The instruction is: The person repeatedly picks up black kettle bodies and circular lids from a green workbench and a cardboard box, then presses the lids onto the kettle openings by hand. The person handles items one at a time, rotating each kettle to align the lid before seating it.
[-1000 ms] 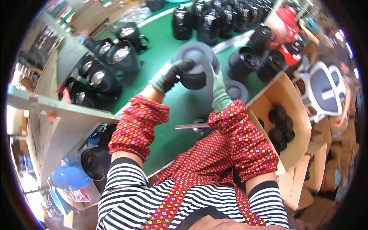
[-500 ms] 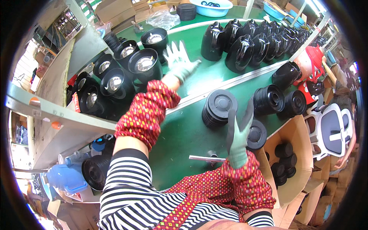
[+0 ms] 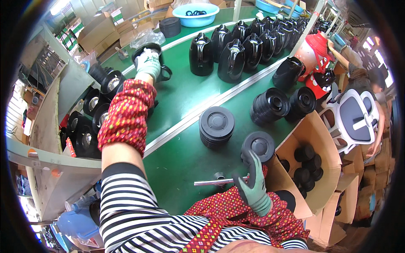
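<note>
My left hand (image 3: 148, 63), in a white and green glove, grips a black jug (image 3: 166, 75) over its top rim at the upper left of the green table. The jug's handle sticks out to the right, and the glove covers most of the body. My right hand (image 3: 254, 183), gloved in grey and green, hovers low on the right with thumb and fingers apart and nothing between them. Just beyond it lies a round black lid (image 3: 258, 146), near a stack of black lids (image 3: 217, 122). A metal bar (image 3: 202, 183) with a round mount is close to its left.
Rows of glossy black jugs (image 3: 231, 63) stand beyond a pale rail (image 3: 198, 110). More open black jugs with shiny insides (image 3: 101, 116) crowd the left. Black ring stacks (image 3: 270, 107) and a carton (image 3: 333, 168) of black parts are on the right. Another person's arm (image 3: 340, 55) reaches in.
My left hand has moved left and closed on a jug's rim. My right hand has dropped lower, its fingers now curved. The whole view has shifted, with the table contents appearing further left.
</note>
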### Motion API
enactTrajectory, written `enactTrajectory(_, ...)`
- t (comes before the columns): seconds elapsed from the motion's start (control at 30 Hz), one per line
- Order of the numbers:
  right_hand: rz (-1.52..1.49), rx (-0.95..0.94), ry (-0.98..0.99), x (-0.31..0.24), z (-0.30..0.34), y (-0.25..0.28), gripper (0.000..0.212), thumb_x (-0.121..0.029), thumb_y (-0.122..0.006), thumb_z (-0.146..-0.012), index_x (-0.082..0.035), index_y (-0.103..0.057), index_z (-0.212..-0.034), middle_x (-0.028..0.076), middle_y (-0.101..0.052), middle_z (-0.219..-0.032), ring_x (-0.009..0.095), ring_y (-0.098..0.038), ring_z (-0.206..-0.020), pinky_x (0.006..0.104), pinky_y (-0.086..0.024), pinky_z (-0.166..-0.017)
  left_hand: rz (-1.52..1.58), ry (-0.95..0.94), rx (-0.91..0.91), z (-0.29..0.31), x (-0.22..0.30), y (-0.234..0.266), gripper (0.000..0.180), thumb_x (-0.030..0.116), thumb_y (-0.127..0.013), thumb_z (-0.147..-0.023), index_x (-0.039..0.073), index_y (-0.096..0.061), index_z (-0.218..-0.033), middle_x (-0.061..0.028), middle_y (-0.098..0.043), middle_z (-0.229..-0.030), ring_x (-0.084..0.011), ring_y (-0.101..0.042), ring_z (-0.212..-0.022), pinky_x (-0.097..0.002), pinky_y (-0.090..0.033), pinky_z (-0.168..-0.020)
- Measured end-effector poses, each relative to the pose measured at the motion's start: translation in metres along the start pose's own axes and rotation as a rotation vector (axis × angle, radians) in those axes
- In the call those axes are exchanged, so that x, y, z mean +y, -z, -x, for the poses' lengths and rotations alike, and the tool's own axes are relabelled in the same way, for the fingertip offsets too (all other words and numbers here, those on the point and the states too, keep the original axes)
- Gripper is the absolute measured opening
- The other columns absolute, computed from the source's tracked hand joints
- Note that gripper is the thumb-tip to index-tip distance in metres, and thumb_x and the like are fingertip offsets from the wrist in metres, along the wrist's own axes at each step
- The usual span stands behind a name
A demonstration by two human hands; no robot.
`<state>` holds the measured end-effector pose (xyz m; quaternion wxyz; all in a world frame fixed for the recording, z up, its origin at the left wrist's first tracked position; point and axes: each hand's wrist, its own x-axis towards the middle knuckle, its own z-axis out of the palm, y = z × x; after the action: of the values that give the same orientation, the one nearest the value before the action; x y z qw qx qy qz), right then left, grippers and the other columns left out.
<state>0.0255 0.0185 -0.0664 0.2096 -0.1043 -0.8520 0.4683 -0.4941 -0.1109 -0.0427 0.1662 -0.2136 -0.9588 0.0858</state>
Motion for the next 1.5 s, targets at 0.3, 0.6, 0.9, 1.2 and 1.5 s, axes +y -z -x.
enactTrajectory(0.3, -0.368, 0.165, -0.129, -0.057, -0.101, 0.035, 0.089, -0.045, -0.080, -0.095, 0.008, -0.040, -0.155, 0.023, -0.060, -0.138, 0.018, -0.063, -0.114, 0.0337, -0.054, -0.095, 0.494, -0.868, 0.477, 0.209, 0.059, 0.204, 0.057, 0.012, -0.078, -0.072, -0.001, -0.065, -0.127, -0.0185, -0.060, -0.129, -0.0389, -0.059, -0.111, -0.0503, -0.045, -0.099)
enactTrajectory(0.6, -0.666, -0.082, -0.369, -0.072, 0.035, 0.098, 0.061, -0.045, -0.068, -0.104, -0.002, -0.057, -0.146, 0.008, -0.068, -0.130, 0.014, -0.063, -0.114, 0.0307, -0.053, -0.098, 0.937, -1.250, 0.520, 0.356, 0.100, 0.252, 0.042, 0.020, -0.079, -0.080, -0.001, -0.072, -0.116, -0.0209, -0.060, -0.142, -0.0378, -0.058, -0.125, -0.0526, -0.043, -0.109)
enactTrajectory(0.9, -0.890, -0.240, -0.196, -0.053, 0.140, 0.155, 0.076, -0.031, -0.076, -0.099, 0.002, -0.043, -0.158, 0.011, -0.055, -0.155, 0.022, -0.050, -0.143, 0.0384, -0.037, -0.121, 1.899, -0.525, -1.282, 0.428, 0.112, 0.095, 0.051, 0.016, -0.068, -0.105, 0.002, -0.053, -0.152, -0.0101, -0.055, -0.154, -0.0227, -0.059, -0.131, -0.0387, -0.052, -0.110)
enactTrajectory(1.2, -0.758, -0.630, -0.352, -0.052, 0.081, 0.104, 0.071, -0.020, -0.081, -0.094, 0.001, -0.051, -0.155, 0.013, -0.062, -0.150, 0.018, -0.057, -0.136, 0.0362, -0.043, -0.117, 1.750, -0.948, -0.944, 0.462, 0.125, 0.101, 0.063, 0.007, -0.075, -0.098, 0.001, -0.049, -0.155, -0.0147, -0.060, -0.149, -0.0221, -0.062, -0.132, -0.0381, -0.052, -0.113)
enactTrajectory(1.5, 1.000, -0.225, -0.119, 0.060, -0.045, 0.048, 0.109, -0.078, -0.076, -0.075, -0.021, -0.043, -0.163, 0.035, -0.024, -0.168, 0.057, -0.024, -0.154, 0.0646, -0.017, -0.124, 2.012, -0.400, -0.921, 0.449, 0.088, 0.078, 0.061, 0.008, -0.077, -0.094, 0.000, -0.054, -0.149, -0.0147, -0.063, -0.144, -0.0225, -0.064, -0.127, -0.0381, -0.053, -0.111)
